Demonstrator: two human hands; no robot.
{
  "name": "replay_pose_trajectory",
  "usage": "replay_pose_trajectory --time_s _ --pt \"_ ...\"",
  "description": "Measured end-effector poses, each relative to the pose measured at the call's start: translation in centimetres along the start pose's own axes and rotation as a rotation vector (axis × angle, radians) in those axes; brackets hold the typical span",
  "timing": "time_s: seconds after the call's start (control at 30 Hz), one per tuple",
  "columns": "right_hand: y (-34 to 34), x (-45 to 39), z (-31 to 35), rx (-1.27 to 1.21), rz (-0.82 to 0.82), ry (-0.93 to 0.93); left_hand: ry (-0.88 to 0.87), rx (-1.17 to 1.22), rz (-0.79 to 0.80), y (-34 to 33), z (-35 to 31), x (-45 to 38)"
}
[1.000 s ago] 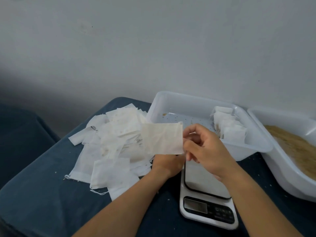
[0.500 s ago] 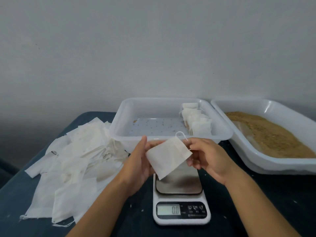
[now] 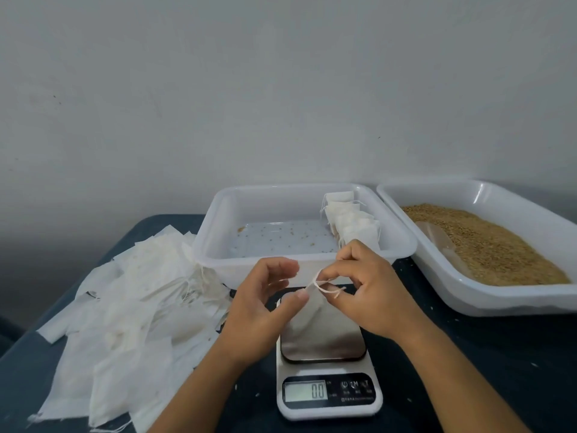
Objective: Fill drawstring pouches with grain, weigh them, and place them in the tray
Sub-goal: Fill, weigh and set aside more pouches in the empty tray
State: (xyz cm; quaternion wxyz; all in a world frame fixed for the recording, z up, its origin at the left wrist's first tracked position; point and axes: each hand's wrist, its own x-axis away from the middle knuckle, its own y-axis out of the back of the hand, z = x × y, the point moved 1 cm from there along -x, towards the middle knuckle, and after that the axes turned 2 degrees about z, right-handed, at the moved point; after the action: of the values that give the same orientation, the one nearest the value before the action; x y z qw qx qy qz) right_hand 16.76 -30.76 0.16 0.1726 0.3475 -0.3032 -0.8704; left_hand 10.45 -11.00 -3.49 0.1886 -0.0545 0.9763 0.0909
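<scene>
Above the scale (image 3: 324,392) I hold one empty white drawstring pouch (image 3: 304,320) by its top edge. My left hand (image 3: 259,307) pinches the pouch's mouth with thumb and finger. My right hand (image 3: 368,292) pinches the other side, with the string loop by its fingertips. The pouch hangs down over the steel weighing plate. The display reads 0.0. Behind my hands, the white tray (image 3: 212,245) has several filled pouches (image 3: 352,223) standing at its right end. A second tray (image 3: 468,295) at the right holds brown grain (image 3: 487,242) and a clear scoop (image 3: 437,237).
A loose heap of empty white pouches (image 3: 131,314) covers the left of the dark blue table (image 3: 499,364). Stray grains lie on the tray floor and on the table. A plain wall stands close behind the trays.
The view has swung right and centred on the scale. Both hands brought the pouch from above the heap to over the scale, and it now hangs by its mouth instead of being held flat.
</scene>
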Motion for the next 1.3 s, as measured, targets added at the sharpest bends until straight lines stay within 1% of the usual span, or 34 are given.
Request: replay_pose_trajectory --time_s 0.13,0.23,0.33,0.43,0.5,0.63,0.77,0.83,0.93,1.0,1.1,1.17,1.23,1.3 --pt "0.0 0.1 0.2 -0.072 0.046 0.122 0.072 -0.021 0.231 0.4 -0.2 -0.1" --pt "-0.4 0.1 0.3 -0.089 0.052 0.182 0.12 0.005 0.344 0.4 -0.8 0.1" --pt "-0.8 0.2 0.6 -0.077 0.031 0.202 0.115 -0.012 0.368 0.1 -1.3 0.2" --pt "-0.9 0.2 1.0 -0.023 0.055 0.227 0.15 0.029 0.379 0.1 -1.6 0.3" --pt "-0.9 0.3 1.2 0.017 0.058 0.214 0.184 0.068 0.389 0.2 -1.7 0.3" --pt "-1.1 0.3 1.4 0.096 0.065 0.161 0.194 0.043 0.371 0.2 -1.6 0.2" --pt "-0.8 0.4 1.9 -0.006 0.108 0.159 0.168 -0.04 0.318 0.4 -1.8 -0.2" --pt "-0.3 0.4 2.1 -0.104 0.141 0.14 0.16 -0.023 0.311 0.7 -1.8 -0.3" --pt "0.2 0.6 2.4 -0.239 0.266 0.055 0.164 0.033 0.293 0.8 -1.9 -0.3" --pt "0.3 0.8 2.5 -0.28 0.342 0.021 0.156 0.041 0.302 0.9 -1.9 -0.2" --pt "0.2 1.0 2.5 -0.29 0.389 0.001 0.168 0.058 0.347 0.8 -1.8 -0.3" --pt "0.2 1.0 2.5 -0.292 0.404 -0.01 0.171 0.117 0.452 0.7 -2.1 -0.5" --pt "0.3 0.9 2.6 -0.282 0.407 -0.022 0.12 0.143 0.591 0.5 -2.6 -0.7" --pt "0.5 0.9 2.6 -0.282 0.416 -0.024 0.133 0.124 0.643 0.5 -3.3 -0.9"
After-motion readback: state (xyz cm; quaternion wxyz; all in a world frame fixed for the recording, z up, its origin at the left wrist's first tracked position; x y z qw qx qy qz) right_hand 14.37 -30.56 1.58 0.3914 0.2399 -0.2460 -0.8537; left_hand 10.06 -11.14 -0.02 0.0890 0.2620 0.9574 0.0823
